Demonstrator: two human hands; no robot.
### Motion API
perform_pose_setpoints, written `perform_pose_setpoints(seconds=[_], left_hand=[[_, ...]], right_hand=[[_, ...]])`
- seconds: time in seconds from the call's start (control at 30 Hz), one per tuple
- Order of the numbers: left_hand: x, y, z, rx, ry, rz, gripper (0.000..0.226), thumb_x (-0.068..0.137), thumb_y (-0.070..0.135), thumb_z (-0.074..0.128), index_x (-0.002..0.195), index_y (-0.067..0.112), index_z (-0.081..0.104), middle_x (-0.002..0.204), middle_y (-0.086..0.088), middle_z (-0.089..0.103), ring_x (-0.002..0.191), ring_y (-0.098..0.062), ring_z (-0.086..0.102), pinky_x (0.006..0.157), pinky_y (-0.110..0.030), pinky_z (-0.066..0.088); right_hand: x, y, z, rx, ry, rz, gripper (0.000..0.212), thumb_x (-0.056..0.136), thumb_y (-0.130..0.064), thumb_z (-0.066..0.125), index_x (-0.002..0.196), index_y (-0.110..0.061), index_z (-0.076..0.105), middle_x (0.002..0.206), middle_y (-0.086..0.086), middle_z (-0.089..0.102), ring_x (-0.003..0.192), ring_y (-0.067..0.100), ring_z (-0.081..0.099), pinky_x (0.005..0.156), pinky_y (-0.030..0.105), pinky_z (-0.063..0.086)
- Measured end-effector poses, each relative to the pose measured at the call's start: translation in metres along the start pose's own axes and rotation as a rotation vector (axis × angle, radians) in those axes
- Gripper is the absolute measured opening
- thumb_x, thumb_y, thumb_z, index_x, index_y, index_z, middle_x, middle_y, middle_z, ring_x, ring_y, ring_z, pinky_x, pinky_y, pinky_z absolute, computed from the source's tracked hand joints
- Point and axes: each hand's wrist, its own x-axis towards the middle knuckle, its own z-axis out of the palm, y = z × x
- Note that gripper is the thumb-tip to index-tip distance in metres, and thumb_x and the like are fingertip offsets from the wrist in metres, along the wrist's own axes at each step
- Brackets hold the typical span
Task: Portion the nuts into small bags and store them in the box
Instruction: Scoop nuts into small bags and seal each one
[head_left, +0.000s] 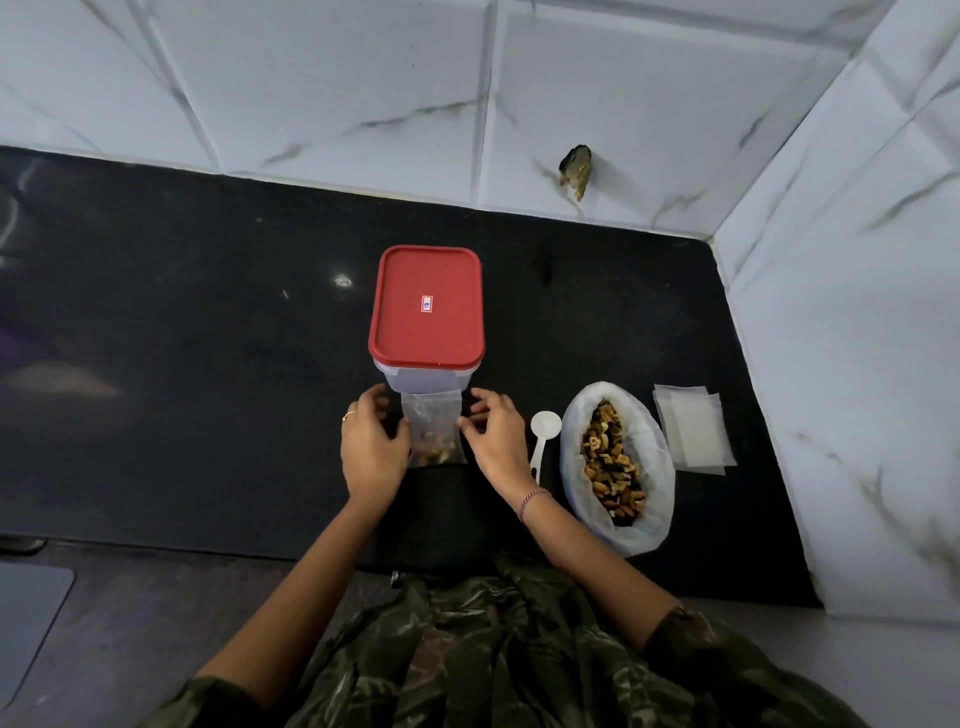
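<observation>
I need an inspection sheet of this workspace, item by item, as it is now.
Surface: black countertop.
Job's things: box, red lid on; small bag, some nuts inside, in front of it; open nut bag, white spoon, empty bags at right.
Clutter: nothing seen.
Hands: left hand and right hand at the small bag's side edges; grip unclear.
Cables: nothing seen.
Surroundings: white marbled wall tiles, one dark spot.
</observation>
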Motion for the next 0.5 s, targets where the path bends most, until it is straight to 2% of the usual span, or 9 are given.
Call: perform_pose_setpoints(seconds=[0.07, 0.17, 0.3, 0.5], left_hand=[[-0.014, -0.002, 0.004, 0.136, -0.016, 0.142, 0.042, 0.083, 0.007, 0.066, 0.124, 0.011, 0.055, 0.119, -0.007, 0.055, 0.109, -0.021, 0.052, 0.079, -0.029, 0.046], [-0.026, -0.011, 0.009, 0.320, -0.123, 0.283, 0.036, 0.087, 0.007, 0.060, 0.123, 0.008, 0.060, 0.123, -0.008, 0.058, 0.112, -0.023, 0.052, 0.081, -0.032, 0.049], [-0.027, -0.018, 0.010, 0.428, -0.176, 0.332, 0.034, 0.091, 0.008, 0.056, 0.124, 0.008, 0.063, 0.125, -0.007, 0.063, 0.117, -0.024, 0.055, 0.091, -0.037, 0.050], [-0.027, -0.018, 0.008, 0.555, -0.175, 0.390, 0.031, 0.091, 0.011, 0.059, 0.121, 0.013, 0.066, 0.122, -0.004, 0.067, 0.117, -0.023, 0.059, 0.090, -0.040, 0.049]], right_hand=[[-0.013, 0.003, 0.000, -0.164, 0.012, -0.254, 0.044, 0.087, -0.005, 0.061, 0.130, -0.005, 0.051, 0.124, 0.009, 0.049, 0.112, 0.016, 0.050, 0.100, 0.021, 0.040], [-0.023, 0.013, 0.006, -0.344, -0.096, -0.534, 0.046, 0.090, 0.000, 0.052, 0.135, 0.002, 0.045, 0.142, 0.017, 0.042, 0.134, 0.026, 0.037, 0.112, 0.025, 0.024], [-0.028, 0.027, 0.015, -0.478, -0.272, -0.559, 0.050, 0.097, -0.001, 0.036, 0.146, 0.001, 0.023, 0.156, 0.014, 0.016, 0.146, 0.024, 0.009, 0.115, 0.023, 0.001], [-0.030, 0.030, 0.021, -0.496, -0.268, -0.515, 0.052, 0.096, 0.002, 0.033, 0.146, 0.000, 0.019, 0.156, 0.015, 0.013, 0.146, 0.023, 0.009, 0.113, 0.020, -0.004]])
